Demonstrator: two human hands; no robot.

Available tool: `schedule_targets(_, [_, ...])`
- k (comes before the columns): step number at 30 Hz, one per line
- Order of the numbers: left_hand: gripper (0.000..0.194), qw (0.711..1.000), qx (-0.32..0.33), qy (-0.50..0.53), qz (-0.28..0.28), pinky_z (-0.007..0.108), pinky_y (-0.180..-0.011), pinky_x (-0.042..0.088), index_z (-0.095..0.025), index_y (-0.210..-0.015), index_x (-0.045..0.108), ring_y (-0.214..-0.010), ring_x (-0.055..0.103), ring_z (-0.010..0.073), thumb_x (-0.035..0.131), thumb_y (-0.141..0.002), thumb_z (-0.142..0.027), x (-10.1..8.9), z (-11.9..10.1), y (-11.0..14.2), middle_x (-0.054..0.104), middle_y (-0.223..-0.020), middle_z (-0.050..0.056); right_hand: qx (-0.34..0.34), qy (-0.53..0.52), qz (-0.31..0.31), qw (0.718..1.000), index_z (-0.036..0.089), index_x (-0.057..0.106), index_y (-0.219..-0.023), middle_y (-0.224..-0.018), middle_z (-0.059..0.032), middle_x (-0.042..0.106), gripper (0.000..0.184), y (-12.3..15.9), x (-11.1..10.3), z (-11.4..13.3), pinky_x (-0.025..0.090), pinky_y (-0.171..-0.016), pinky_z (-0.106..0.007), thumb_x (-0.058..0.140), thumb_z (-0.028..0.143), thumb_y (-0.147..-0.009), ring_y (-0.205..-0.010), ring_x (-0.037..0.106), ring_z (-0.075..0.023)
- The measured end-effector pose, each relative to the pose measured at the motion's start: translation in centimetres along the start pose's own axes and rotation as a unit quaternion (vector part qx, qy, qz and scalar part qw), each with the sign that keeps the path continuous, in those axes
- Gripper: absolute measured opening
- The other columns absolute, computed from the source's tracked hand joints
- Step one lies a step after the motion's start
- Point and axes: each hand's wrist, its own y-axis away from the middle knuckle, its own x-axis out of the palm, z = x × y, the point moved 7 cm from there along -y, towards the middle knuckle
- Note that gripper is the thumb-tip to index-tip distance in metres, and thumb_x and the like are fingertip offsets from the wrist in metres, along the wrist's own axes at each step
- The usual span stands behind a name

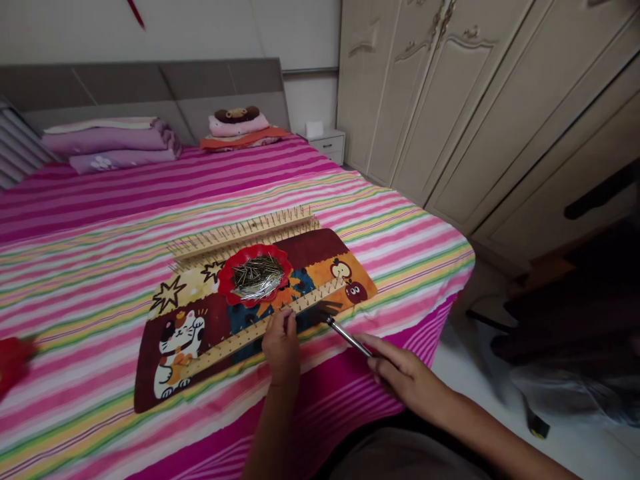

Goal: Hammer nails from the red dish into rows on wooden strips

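Note:
My right hand (400, 370) grips a hammer (350, 338) by its silver shaft; its dark head is hard to make out against the mat. The near wooden strip (225, 348) lies across a patterned mat (320, 250) with a row of small nails standing in it. At the strip's middle, my left hand (283, 340) is closed in a pinch, and whatever is between its fingertips is too small to make out. Behind the strip, a red scalloped dish (223, 285) holds many loose nails (257, 275).
Beyond the dish lie wooden strips (245, 233) bristling with upright nails. Striped sheets cover the bed (400, 243). Folded bedding (115, 143) is stacked by the headboard. A red object (15, 360) is at the left edge. Wardrobes (440, 100) stand at right.

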Motion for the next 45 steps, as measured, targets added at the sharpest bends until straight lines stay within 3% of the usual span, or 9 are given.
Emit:
schedule_targets(7, [0.016,0.999,0.043,-0.027,-0.019,0.03,-0.08,0.044,-0.022,-0.081,0.063,-0.085,0.058,0.017,0.049,-0.079,-0.029,-0.4,-0.6,0.2,0.063,-0.086,0.005,-0.147,0.075,0.001,0.986,0.019,0.046,-0.132,-0.067,0.0011,0.052,0.045,-2.5,1.0,5.5,0.041,-0.055,-0.022,0.038,0.031,-0.089,-0.056,0.044,-0.011])
schedule_targets(11, [0.013,0.999,0.043,-0.026,-0.016,0.029,-0.079,0.044,-0.023,-0.08,0.062,-0.085,0.058,0.0168,0.05,-0.079,-0.027,-0.4,-0.4,0.2,0.063,-0.086,0.004,-0.122,0.088,0.044,0.988,0.023,0.049,-0.129,-0.077,0.0,0.059,0.041,-2.9,2.0,4.6,0.044,-0.06,-0.022,0.037,0.029,-0.09,-0.062,0.05,-0.0116])
schedule_targets(16, [0.014,0.999,0.037,-0.02,-0.016,0.029,-0.078,0.045,-0.022,-0.079,0.061,-0.083,0.057,0.0166,0.049,-0.079,-0.029,0.0,0.1,0.1,0.061,-0.084,0.004,-0.091,0.066,0.017,0.994,0.021,0.049,-0.13,-0.066,0.0011,0.056,0.044,-1.3,0.5,4.1,0.044,-0.057,-0.023,0.04,0.032,-0.089,-0.057,0.049,-0.0121])
schedule_targets(21, [0.019,0.999,0.02,-0.027,0.005,0.029,-0.072,0.046,-0.02,-0.087,0.062,-0.071,0.057,0.0149,0.049,-0.079,-0.032,-1.0,-0.7,0.2,0.061,-0.086,0.005,0.001,0.042,0.041,0.998,0.025,0.052,-0.128,-0.097,-0.0033,0.068,0.044,0.1,-0.4,-1.0,0.048,-0.078,-0.032,0.044,0.034,-0.086,-0.084,0.062,-0.02])
schedule_targets(26, [0.022,0.99,0.059,-0.115,-0.052,0.029,-0.074,0.044,-0.021,-0.085,0.064,-0.079,0.058,0.0174,0.047,-0.08,-0.034,-5.9,-3.5,-2.9,0.063,-0.085,0.005,0.042,0.034,0.021,0.998,0.02,0.06,-0.12,-0.124,-0.0082,0.06,0.047,0.1,-0.3,-8.1,0.036,-0.101,-0.04,0.049,0.042,-0.081,-0.117,0.051,-0.0278])
schedule_targets(30, [0.021,0.966,0.06,-0.25,0.004,0.033,-0.074,0.043,-0.021,-0.083,0.068,-0.08,0.059,0.022,0.05,-0.075,-0.027,-6.3,-3.1,-8.0,0.066,-0.084,0.008,0.071,0.002,-0.015,0.997,0.024,0.061,-0.118,-0.092,-0.0046,0.069,0.044,0.0,-0.2,-11.1,0.05,-0.072,-0.033,0.049,0.041,-0.08,-0.086,0.061,-0.0229])
schedule_targets(34, [0.021,0.924,0.034,-0.363,0.115,0.035,-0.072,0.043,-0.021,-0.081,0.071,-0.082,0.062,0.0255,0.053,-0.071,-0.023,-3.4,-1.8,-10.9,0.069,-0.087,0.011,0.108,-0.051,-0.022,0.993,0.022,0.057,-0.122,-0.058,0.0023,0.054,0.047,0.0,0.3,-12.0,0.038,-0.047,-0.023,0.046,0.038,-0.08,-0.05,0.048,-0.0131])
schedule_targets(39, [0.026,0.863,-0.048,-0.46,0.202,0.04,-0.075,0.043,-0.02,-0.084,0.07,-0.093,0.061,0.0295,0.046,-0.075,-0.022,-1.6,-1.3,-11.2,0.069,-0.094,0.013,0.143,-0.112,-0.011,0.983,0.016,0.051,-0.126,-0.046,0.0094,0.032,0.056,-0.1,0.9,-12.1,0.02,-0.04,-0.019,0.046,0.041,-0.076,-0.04,0.029,-0.0083])
schedule_targets(45, [0.029,0.85,-0.036,-0.469,0.239,0.038,-0.076,0.044,-0.017,-0.09,0.066,-0.096,0.061,0.0286,0.04,-0.079,-0.021,-1.5,-1.0,-11.5,0.067,-0.102,0.016,0.187,-0.133,0.002,0.973,0.015,0.045,-0.129,-0.045,0.0099,0.037,0.063,0.0,1.1,-11.8,0.016,-0.037,-0.017,0.043,0.041,-0.072,-0.036,0.027,-0.0075])
